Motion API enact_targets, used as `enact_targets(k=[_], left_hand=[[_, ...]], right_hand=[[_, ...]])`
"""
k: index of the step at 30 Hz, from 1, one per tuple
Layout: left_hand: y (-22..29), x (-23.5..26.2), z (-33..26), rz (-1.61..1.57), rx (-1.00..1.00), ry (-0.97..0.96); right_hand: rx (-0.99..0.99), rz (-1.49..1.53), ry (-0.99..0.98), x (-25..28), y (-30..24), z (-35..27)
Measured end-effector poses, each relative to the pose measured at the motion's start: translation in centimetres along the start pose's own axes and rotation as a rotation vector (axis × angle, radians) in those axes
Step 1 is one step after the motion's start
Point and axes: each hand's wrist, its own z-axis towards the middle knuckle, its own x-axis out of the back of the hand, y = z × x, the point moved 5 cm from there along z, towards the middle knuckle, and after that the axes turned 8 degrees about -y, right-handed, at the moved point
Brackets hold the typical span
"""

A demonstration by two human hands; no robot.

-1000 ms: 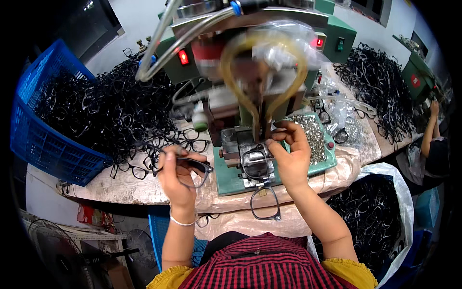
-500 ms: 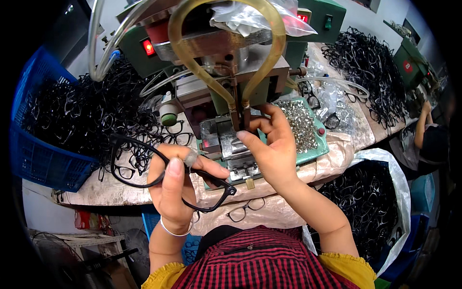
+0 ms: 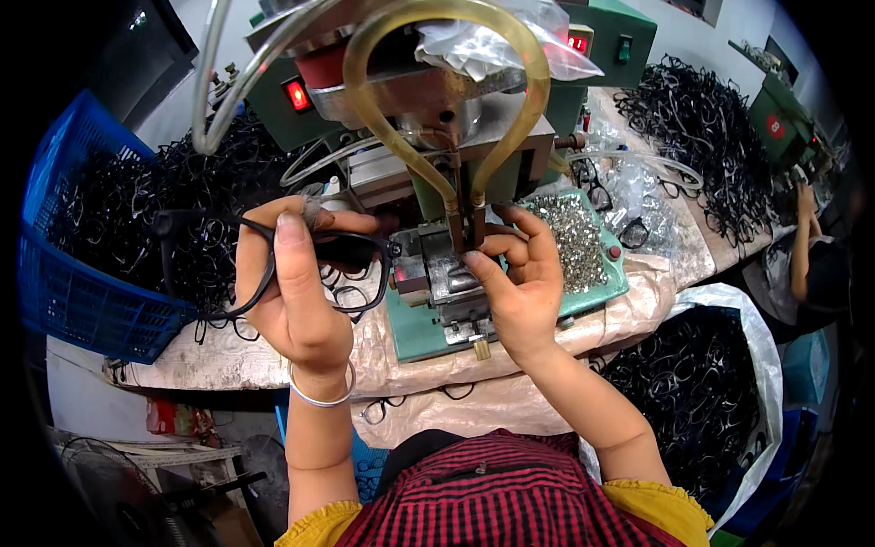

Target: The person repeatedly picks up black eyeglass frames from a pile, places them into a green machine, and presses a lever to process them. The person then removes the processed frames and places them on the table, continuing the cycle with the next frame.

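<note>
My left hand is raised left of the bench machine, its thumb and fingers closed on a black eyeglass frame. A grey wrapping is around one of its fingers. At the machine's two upright metal prongs, my right hand has its thumb and index finger pinched together. Anything between those fingertips is too small or hidden to make out. Just below the prongs sits a metal fixture block. Beside my right hand, small shiny metal pieces lie heaped in a green tray.
A blue basket heaped with black frames stands at the left. More frames are piled far right, and a white sack of them stands lower right. A looped yellowish hose hangs over the fixture. Another person's arm shows at right.
My left hand has moved up and to the left with the eyeglass frame, away from the fixture's front. My right hand stays pinched at the prongs. The view has shifted slightly.
</note>
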Motion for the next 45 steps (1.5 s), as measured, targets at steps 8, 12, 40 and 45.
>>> enact_targets(k=[8,12,40,45], left_hand=[[1.6,-1.2,-3.2,-0.506,0.246,-0.292],[-1.5,-4.7,-10.1,-1.020,1.036,-0.749],[-14.9,21.4,-18.7,-0.079,0.807,0.340],[-23.1,34.5,-17.6,-0.138,0.854,0.705]], right_hand=[[-0.140,0.089,-0.273,0.1,-4.5,-1.1],[0.055,-0.957,-0.127,6.5,-1.8,0.2],[-0.109,-0.362,0.390,23.1,6.2,-3.9],[-0.086,-0.422,0.324,15.0,6.4,-0.4]])
